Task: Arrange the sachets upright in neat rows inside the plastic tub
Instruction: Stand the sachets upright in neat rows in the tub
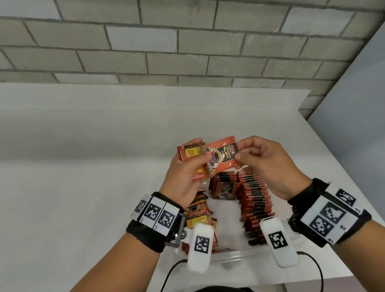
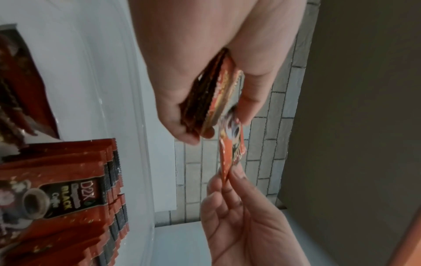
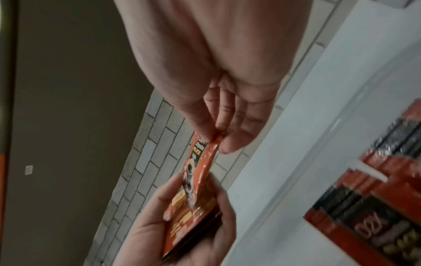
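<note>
My left hand [image 1: 189, 168] grips a small stack of orange-red coffee sachets [image 1: 188, 153] above the clear plastic tub [image 1: 231, 255]. My right hand [image 1: 246, 153] pinches the end of one sachet [image 1: 223, 156], which lies across the top of that stack. The left wrist view shows the stack [image 2: 212, 100] edge-on between thumb and fingers, with the single sachet [image 2: 230, 149] stretched to the right hand's fingertips [image 2: 237, 175]. In the right wrist view my thumb and fingers pinch that sachet [image 3: 200, 162]. A long row of upright sachets [image 1: 254, 200] stands in the tub.
Loose sachets [image 1: 199, 214] lie piled at the tub's left side under my left wrist. The tub stands on a white table [image 1: 78, 173] against a grey brick wall [image 1: 182, 36]. The table's right edge [image 1: 342, 152] runs close to my right hand.
</note>
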A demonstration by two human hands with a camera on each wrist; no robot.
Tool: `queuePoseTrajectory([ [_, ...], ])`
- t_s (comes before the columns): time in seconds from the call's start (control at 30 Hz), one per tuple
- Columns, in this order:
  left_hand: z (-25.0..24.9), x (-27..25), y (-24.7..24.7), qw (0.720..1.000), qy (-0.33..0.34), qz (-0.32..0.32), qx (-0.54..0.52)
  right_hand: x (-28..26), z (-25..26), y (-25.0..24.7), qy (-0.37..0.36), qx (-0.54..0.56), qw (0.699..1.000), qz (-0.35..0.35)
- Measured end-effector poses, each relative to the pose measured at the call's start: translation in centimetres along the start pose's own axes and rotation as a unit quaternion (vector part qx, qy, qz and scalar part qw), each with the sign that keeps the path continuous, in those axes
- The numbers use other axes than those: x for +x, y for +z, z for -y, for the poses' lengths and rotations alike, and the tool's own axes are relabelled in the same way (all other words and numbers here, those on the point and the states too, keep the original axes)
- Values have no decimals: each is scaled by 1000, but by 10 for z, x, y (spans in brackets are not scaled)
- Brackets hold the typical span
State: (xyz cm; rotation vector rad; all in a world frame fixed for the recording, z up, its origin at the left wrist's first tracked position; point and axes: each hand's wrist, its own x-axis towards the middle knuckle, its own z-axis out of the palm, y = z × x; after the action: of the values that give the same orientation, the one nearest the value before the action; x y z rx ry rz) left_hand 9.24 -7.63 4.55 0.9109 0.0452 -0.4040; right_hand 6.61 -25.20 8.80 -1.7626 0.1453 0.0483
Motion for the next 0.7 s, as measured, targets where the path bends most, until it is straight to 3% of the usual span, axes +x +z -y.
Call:
queuePoseTrajectory([
  [0.13, -6, 7, -10, 997, 13, -70, -28, 5, -3, -18, -48, -184, 982, 8],
  [0.3, -10, 8, -16, 995, 29, -85, -47, 4, -17, -12, -69, -435, 889, 129],
  [0.5, -12, 6, -17, 996, 24, -78, -40, 18, -28, 3, -46, -570, 799, 185],
  [0.7, -15, 3, -18, 996, 29, -82, -35, 27, -29, 13, -27, -638, 744, 198],
])
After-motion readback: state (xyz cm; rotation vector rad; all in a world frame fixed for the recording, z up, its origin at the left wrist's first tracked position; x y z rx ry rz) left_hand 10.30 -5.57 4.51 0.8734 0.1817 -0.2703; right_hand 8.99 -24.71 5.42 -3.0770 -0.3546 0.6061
